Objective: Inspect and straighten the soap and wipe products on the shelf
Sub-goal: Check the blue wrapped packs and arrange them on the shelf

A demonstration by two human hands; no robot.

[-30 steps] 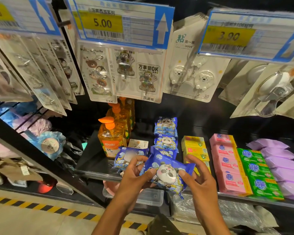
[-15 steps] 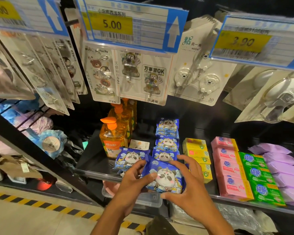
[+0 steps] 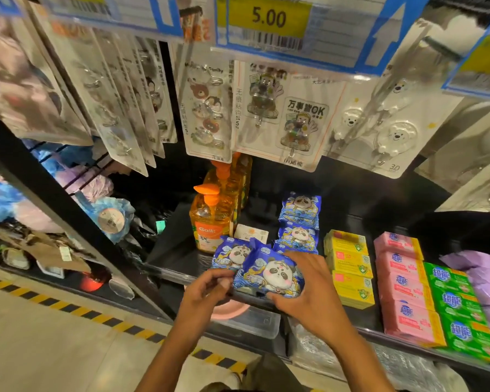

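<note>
A blue panda wipe pack (image 3: 269, 274) lies at the front edge of the black shelf (image 3: 178, 250). My right hand (image 3: 309, 292) grips its right side, fingers curled over the top edge. My left hand (image 3: 207, 287) pinches its left corner. A second panda pack (image 3: 232, 253) lies just behind to the left, and more panda packs (image 3: 299, 219) run back in a row. Orange soap pump bottles (image 3: 210, 219) stand at the left. Yellow soap boxes (image 3: 348, 267), pink soap bars (image 3: 405, 290), green soap bars (image 3: 458, 312) and purple packs (image 3: 484, 278) fill the right.
Carded hooks (image 3: 292, 117) and price tags (image 3: 269, 18) hang low over the shelf. A black upright post (image 3: 57, 199) stands left, with bath puffs (image 3: 111, 216) behind it. A clear plastic box (image 3: 252, 321) sits on the shelf below. Yellow-black floor tape (image 3: 54, 304) runs along the base.
The view has moved closer and to the left. My hands have set the panda pack down onto the shelf front; my left hand has slid to its left corner.
</note>
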